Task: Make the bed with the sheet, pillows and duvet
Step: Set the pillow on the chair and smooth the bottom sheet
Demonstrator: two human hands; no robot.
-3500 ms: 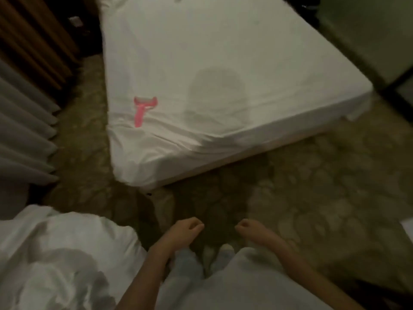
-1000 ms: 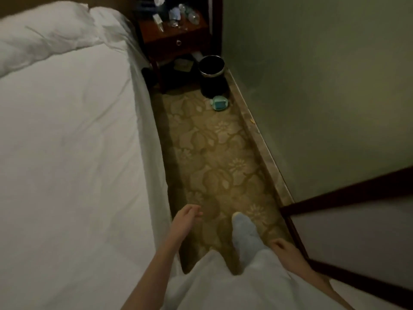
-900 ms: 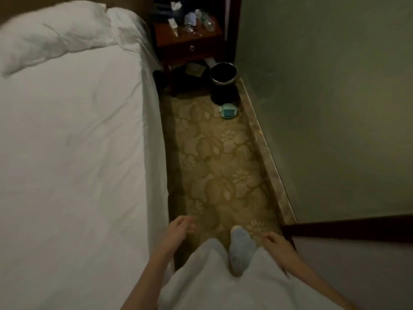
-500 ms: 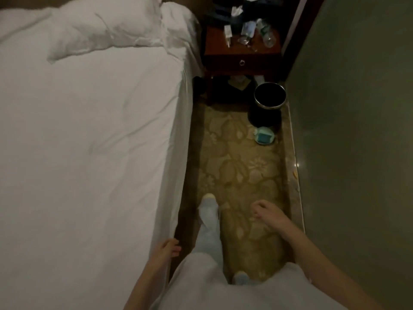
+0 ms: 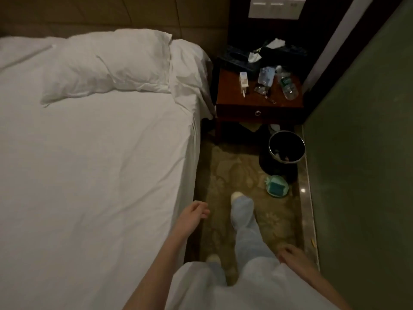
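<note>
Left hand (image 5: pixel 194 213) beside bed edge, fingers loosely apart, holding nothing, right hand (image 5: pixel 291 253) at hip, fingers relaxed, empty, white sheet (image 5: pixel 93 171) spread over mattress, pillow (image 5: pixel 107 63) at headboard, cluttered nightstand (image 5: pixel 259 101), bottle (image 5: pixel 288 86) label unreadable, black bin (image 5: pixel 286 147) on floor.

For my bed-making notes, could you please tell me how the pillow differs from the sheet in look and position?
The puffy white pillow is bulky and deeply creased; the flat white fitted sheet lies thin and mostly smooth. The pillow sits only at the headboard end; the sheet covers the whole mattress and hangs over its side. Both are white fabric.
</note>
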